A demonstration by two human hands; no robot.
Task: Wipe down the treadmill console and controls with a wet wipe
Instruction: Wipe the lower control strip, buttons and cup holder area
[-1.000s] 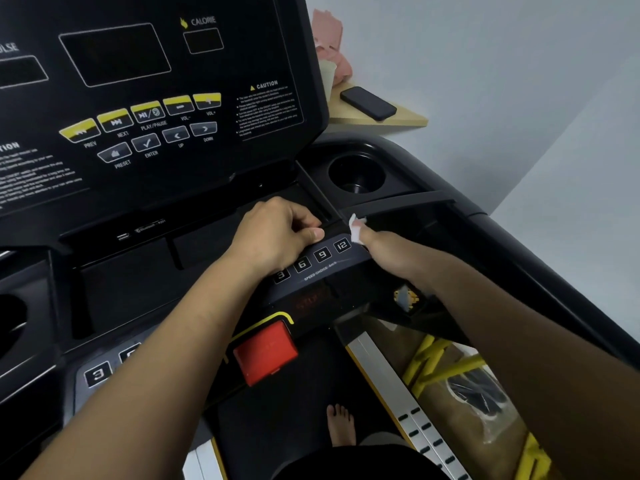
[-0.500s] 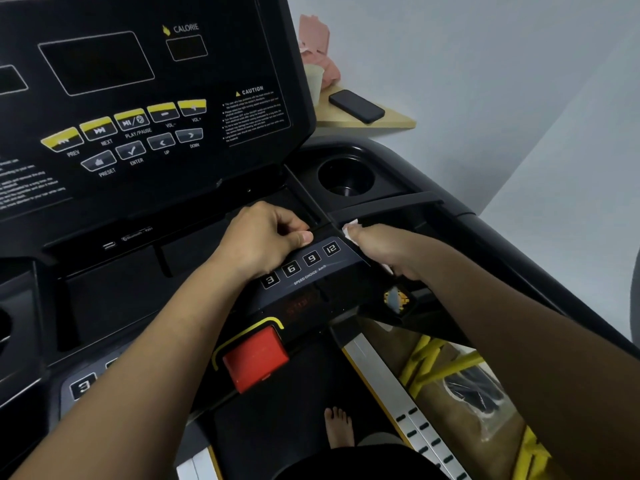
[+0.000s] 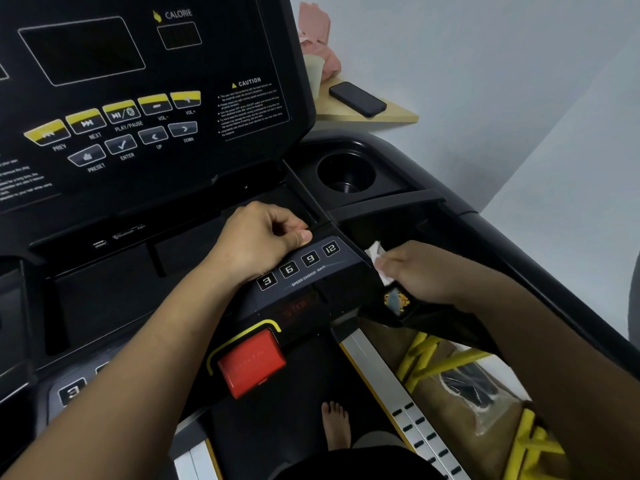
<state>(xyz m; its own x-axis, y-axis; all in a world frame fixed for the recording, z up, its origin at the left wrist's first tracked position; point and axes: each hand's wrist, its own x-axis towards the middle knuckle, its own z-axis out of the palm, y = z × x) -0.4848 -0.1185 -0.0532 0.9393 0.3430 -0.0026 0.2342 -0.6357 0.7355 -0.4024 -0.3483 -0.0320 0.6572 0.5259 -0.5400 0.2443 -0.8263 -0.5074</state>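
White wet wipe (image 3: 375, 251) crumpled small, pinched in right hand (image 3: 424, 271).

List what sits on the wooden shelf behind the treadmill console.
On the shelf lie a black phone, a pale cup and a pink object behind it. The console covers the shelf's left part, so anything there is hidden.

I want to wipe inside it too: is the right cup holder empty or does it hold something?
Empty: the cup holder shows its bare dark bottom, and nothing stands in it.
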